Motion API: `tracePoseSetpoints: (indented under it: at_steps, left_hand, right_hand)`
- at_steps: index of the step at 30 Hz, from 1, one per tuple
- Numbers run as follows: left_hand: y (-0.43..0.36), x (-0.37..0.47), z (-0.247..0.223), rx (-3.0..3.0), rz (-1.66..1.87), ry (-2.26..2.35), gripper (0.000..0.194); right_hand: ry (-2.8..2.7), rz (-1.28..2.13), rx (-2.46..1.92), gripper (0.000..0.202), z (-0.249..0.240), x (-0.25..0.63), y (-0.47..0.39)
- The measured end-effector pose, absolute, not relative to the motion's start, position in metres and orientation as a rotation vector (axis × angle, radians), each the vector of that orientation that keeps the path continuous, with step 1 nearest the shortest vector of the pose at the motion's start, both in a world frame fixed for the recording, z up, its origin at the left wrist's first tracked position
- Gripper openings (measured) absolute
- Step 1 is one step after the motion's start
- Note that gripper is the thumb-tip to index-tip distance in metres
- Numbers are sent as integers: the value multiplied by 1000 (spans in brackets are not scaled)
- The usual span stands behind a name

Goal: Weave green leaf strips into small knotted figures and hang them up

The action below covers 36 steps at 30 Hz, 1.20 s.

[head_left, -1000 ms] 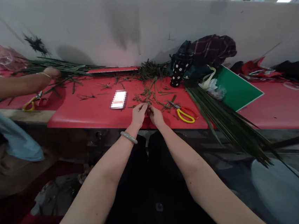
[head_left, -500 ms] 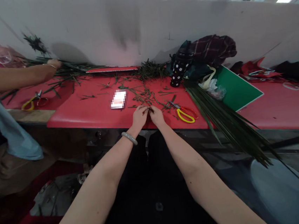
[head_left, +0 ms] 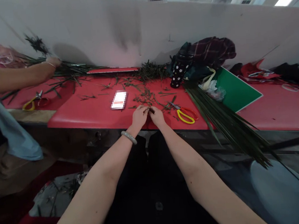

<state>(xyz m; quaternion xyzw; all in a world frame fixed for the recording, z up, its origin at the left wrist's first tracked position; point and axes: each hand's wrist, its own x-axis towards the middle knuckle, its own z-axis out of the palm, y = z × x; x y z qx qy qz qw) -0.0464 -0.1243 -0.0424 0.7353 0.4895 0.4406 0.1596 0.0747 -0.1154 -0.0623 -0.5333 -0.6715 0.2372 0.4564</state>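
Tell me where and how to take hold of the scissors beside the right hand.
Grip the scissors by the yellow loop and red loop, with the right hand coming from above and the near right. They lie flat, loops toward the near edge, blades pointing away to the left among leaf scraps, so this should keep fingers clear of them.

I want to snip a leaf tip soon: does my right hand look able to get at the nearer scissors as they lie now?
Probably yes: the scissors lie just beside the right hand, handles towards the table's front edge, with nothing seen lying over the handles.
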Motion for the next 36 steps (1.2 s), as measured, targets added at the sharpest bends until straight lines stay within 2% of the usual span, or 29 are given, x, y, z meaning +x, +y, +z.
tracePoseSetpoints:
  at_steps: [4,11,18,26,36]
  left_hand:
    - [-125,-45,-46,2072,1226,1409,25]
    - [-121,-49,-56,1949,1244,1378,22]
    - [-124,-48,-58,1921,1203,1380,24]
    - [-125,-48,-54,1960,1120,1523,21]
    - [-125,-48,-54,1943,1118,1485,19]
  right_hand:
    - [-1586,645,-1282,32,-66,74,-115]
    - [-1675,588,-1303,36,-68,73,-115]
    - [-1625,509,-1211,33,-63,74,-122]
    - [-1595,534,-1147,27,-65,74,-123]
    - [-1588,556,-1138,22,-59,74,-126]
